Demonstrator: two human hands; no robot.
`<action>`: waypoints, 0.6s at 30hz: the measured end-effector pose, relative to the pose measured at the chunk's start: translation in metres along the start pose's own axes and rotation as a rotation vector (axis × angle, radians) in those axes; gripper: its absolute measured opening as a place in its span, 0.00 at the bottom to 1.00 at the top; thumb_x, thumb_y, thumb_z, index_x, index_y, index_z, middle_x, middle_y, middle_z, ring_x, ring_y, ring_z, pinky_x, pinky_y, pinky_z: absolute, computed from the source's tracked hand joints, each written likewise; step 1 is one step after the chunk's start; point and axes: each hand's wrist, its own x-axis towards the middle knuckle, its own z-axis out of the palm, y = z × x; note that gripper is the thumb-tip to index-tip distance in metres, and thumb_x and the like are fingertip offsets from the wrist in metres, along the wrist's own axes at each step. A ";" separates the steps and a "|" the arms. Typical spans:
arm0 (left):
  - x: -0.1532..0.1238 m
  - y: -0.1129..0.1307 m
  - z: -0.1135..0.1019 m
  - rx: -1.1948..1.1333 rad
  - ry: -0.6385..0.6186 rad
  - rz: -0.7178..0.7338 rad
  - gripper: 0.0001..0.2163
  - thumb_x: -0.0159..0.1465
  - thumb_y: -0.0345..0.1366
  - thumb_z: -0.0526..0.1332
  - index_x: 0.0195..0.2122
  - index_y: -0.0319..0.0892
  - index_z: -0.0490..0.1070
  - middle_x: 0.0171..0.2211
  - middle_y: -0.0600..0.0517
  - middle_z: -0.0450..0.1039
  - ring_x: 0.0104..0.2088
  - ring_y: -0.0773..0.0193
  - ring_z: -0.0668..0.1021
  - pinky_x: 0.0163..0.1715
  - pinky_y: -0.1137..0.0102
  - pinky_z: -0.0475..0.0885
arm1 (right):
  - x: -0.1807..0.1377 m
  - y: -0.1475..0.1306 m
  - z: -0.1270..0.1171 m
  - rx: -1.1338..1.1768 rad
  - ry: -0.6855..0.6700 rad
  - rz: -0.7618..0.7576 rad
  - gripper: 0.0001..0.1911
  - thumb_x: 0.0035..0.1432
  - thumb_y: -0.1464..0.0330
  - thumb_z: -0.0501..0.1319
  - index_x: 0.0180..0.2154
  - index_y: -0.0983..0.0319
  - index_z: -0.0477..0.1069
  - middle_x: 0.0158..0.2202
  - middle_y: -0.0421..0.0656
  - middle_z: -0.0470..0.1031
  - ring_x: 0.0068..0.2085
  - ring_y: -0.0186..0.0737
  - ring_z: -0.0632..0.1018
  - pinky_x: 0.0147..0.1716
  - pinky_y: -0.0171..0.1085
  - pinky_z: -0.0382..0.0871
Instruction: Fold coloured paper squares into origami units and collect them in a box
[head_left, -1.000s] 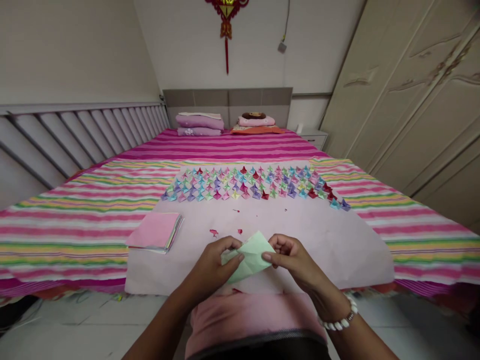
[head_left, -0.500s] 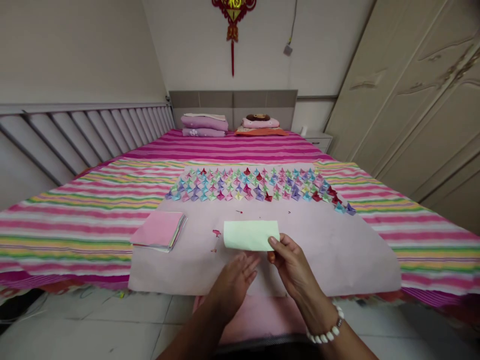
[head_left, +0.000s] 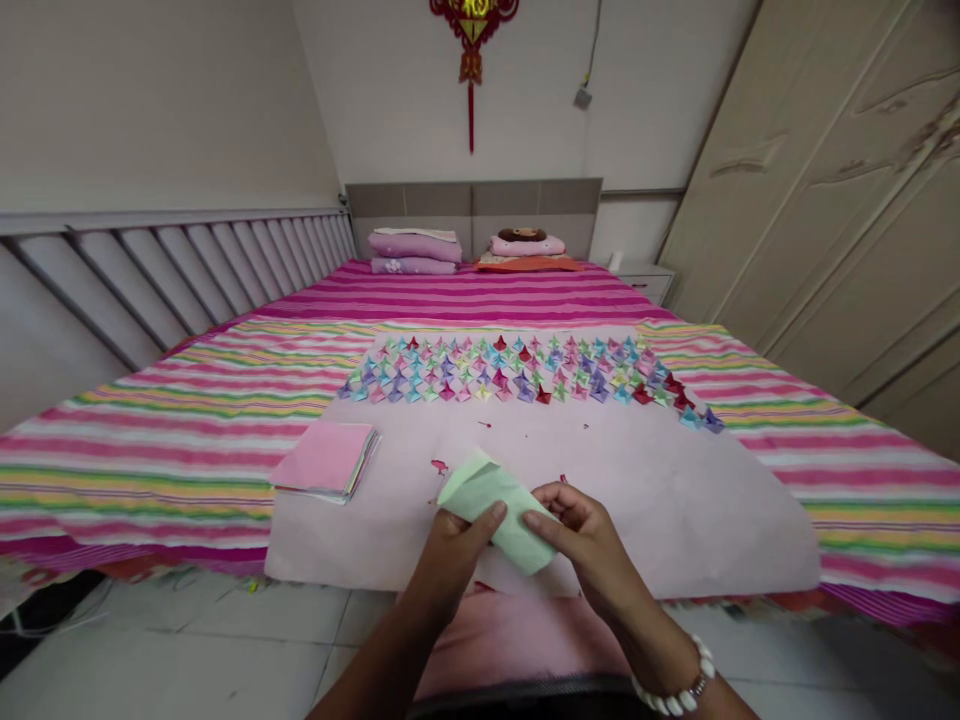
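A light green sheet of paper (head_left: 499, 500), folded over, is held tilted between both hands above a pale sheet (head_left: 660, 510) on the bed. My left hand (head_left: 457, 555) grips its left side, thumb on top and fingers underneath. On the right side my right hand (head_left: 581, 525) pinches it, thumb on the front and the other fingers curled behind. A stack of coloured paper squares (head_left: 326, 458), pink on top, lies to the left of my hands.
Rows of small folded paper shapes (head_left: 484, 375) in many colours stand along the far part of the pale sheet. Red marks or scraps (head_left: 439, 467) show on it near my hands. Folded bedding (head_left: 416, 250) lies by the headboard (head_left: 532, 205); a railing (head_left: 187, 270) runs along the left.
The green paper has turned from level to slanted and come lower, nearer me. My left hand, free beside it before, has taken hold of its left side. My right hand still holds it.
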 end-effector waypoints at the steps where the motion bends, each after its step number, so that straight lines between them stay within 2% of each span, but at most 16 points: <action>1: 0.001 0.000 0.000 0.022 0.016 0.005 0.12 0.51 0.41 0.69 0.32 0.37 0.78 0.28 0.48 0.80 0.30 0.59 0.78 0.30 0.69 0.71 | 0.000 0.001 0.001 -0.009 0.001 0.021 0.14 0.43 0.59 0.72 0.26 0.62 0.73 0.23 0.38 0.72 0.24 0.33 0.69 0.25 0.33 0.63; 7: 0.007 0.009 -0.009 0.122 0.061 -0.044 0.16 0.54 0.47 0.66 0.25 0.36 0.75 0.20 0.50 0.75 0.23 0.63 0.74 0.26 0.70 0.68 | -0.003 0.007 0.003 -0.036 -0.021 0.101 0.18 0.43 0.58 0.71 0.21 0.62 0.68 0.18 0.34 0.65 0.21 0.29 0.63 0.22 0.31 0.56; 13: 0.004 0.013 -0.010 0.177 -0.056 -0.035 0.19 0.57 0.49 0.62 0.21 0.37 0.73 0.19 0.52 0.72 0.22 0.66 0.71 0.25 0.72 0.65 | -0.001 -0.001 0.003 -0.016 -0.083 0.146 0.17 0.42 0.57 0.72 0.24 0.63 0.70 0.19 0.34 0.65 0.21 0.28 0.63 0.20 0.30 0.55; 18: 0.006 0.014 -0.010 0.106 -0.090 -0.021 0.19 0.60 0.49 0.60 0.21 0.38 0.72 0.19 0.52 0.71 0.22 0.67 0.70 0.23 0.73 0.62 | -0.002 0.001 0.007 0.022 -0.088 0.196 0.20 0.43 0.57 0.71 0.20 0.63 0.65 0.16 0.33 0.63 0.18 0.27 0.61 0.19 0.30 0.53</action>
